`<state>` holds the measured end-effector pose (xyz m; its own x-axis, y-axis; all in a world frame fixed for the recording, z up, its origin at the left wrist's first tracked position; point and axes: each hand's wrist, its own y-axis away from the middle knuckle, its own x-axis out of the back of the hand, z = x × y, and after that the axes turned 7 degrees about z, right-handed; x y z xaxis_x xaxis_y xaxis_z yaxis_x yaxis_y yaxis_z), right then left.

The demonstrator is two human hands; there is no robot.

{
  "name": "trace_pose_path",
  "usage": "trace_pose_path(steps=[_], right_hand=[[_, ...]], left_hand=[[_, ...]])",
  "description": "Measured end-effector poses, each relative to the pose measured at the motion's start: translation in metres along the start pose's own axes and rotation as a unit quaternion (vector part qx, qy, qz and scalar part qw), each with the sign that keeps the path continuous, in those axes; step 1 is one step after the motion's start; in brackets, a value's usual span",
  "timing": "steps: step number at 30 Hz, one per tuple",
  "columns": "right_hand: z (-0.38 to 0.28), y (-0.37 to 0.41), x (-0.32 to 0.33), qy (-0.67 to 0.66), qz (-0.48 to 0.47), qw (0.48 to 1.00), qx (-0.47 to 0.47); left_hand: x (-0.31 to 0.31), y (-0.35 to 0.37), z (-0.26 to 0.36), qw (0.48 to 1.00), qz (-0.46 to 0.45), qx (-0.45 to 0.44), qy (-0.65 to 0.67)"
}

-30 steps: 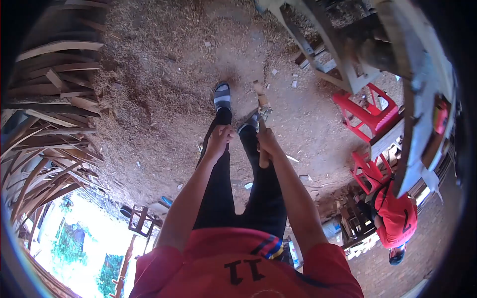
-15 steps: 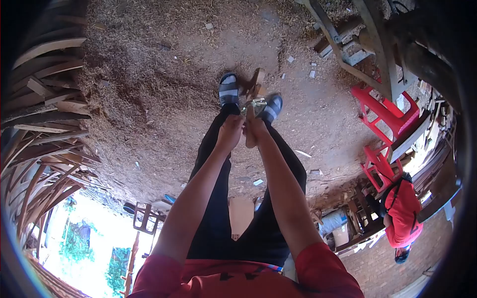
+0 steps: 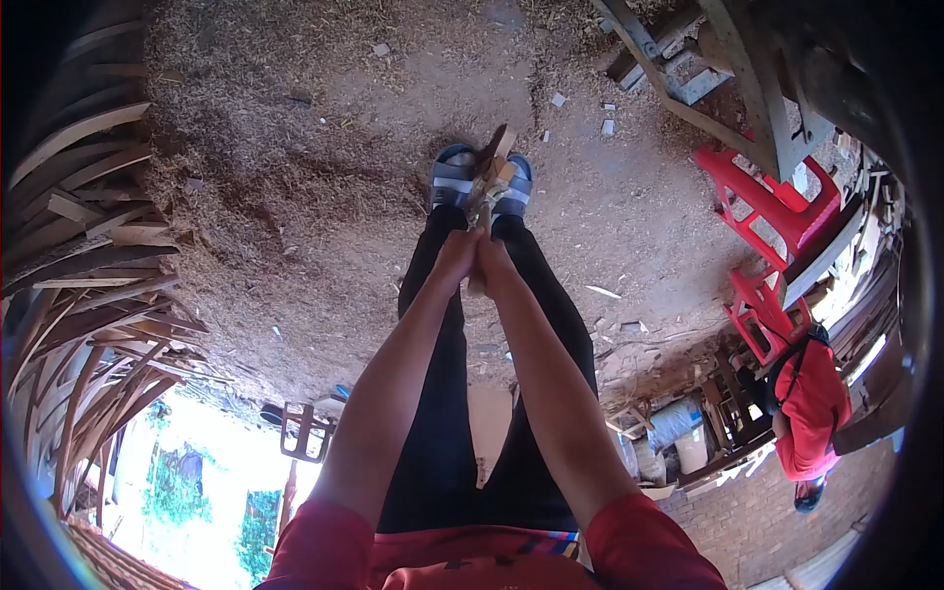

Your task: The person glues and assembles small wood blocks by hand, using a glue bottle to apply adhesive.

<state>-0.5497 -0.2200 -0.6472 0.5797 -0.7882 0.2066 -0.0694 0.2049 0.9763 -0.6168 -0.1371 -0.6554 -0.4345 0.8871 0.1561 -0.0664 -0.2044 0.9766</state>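
In the head view, a bundle of wood pieces (image 3: 500, 155) slants between my two sandalled feet, with its far end past the toes. A pale strip or cord (image 3: 491, 194) is wrapped around it just beyond my hands. My right hand (image 3: 494, 258) is closed around the near part of the bundle. Pressed against it on the left, my left hand (image 3: 454, 258) is closed too; its fingertips are hidden, and what it grips cannot be made out.
Red plastic stools (image 3: 772, 211) stand at the right, beside a wood-and-metal frame (image 3: 747, 88). A person in a red shirt (image 3: 814, 408) is beyond them. Curved wood strips (image 3: 88, 236) are stacked along the left. Shavings and small offcuts cover the dirt floor (image 3: 295, 216).
My hands have come together, the left one meeting the right. My right foot has moved in toward the left foot, beside the bundle. The view has shifted slightly.
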Motion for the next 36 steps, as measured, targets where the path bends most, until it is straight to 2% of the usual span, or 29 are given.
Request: trace_pose_path(steps=[1,4,7,11,13,15,17,21,24,28,31,36], right_hand=[[-0.004,0.007,0.002,0.004,0.007,1.0,-0.024],[-0.026,0.042,0.011,0.031,0.027,0.999,-0.014],[0.001,0.013,0.014,0.061,-0.013,0.998,-0.012],[0.038,-0.014,0.019,0.107,0.006,0.991,0.084],[0.057,-0.026,0.026,0.133,-0.031,0.97,0.199],[0.065,-0.032,0.031,0.144,-0.035,0.966,0.21],[0.033,-0.001,0.037,0.156,-0.021,0.978,0.134],[0.041,-0.006,0.045,0.213,-0.058,0.961,0.166],[0.034,0.004,0.043,0.158,-0.035,0.978,0.13],[0.012,0.037,0.046,0.1,-0.027,0.993,0.056],[0.008,0.05,0.046,0.095,-0.016,0.995,0.027],[0.016,0.053,0.044,0.085,-0.028,0.996,0.014]], left_hand=[[-0.002,-0.001,0.005,0.998,-0.042,0.035,0.009],[-0.011,-0.001,0.015,0.992,-0.062,0.095,0.061],[-0.023,-0.016,0.009,0.979,-0.072,0.141,0.129],[-0.026,0.0,0.034,0.976,-0.084,0.193,0.054],[-0.037,-0.012,0.023,0.971,-0.111,0.208,0.038],[-0.046,-0.023,0.014,0.979,-0.108,0.173,0.03],[-0.052,-0.026,0.018,0.984,-0.098,0.15,0.009],[-0.059,-0.032,-0.002,0.987,-0.079,0.135,-0.031],[-0.064,-0.04,-0.006,0.987,-0.081,0.096,-0.096],[-0.064,-0.023,0.01,0.978,-0.064,0.103,-0.169],[-0.061,-0.017,0.0,0.986,-0.074,0.096,-0.114],[-0.059,-0.014,-0.006,0.978,-0.067,0.109,-0.167]])
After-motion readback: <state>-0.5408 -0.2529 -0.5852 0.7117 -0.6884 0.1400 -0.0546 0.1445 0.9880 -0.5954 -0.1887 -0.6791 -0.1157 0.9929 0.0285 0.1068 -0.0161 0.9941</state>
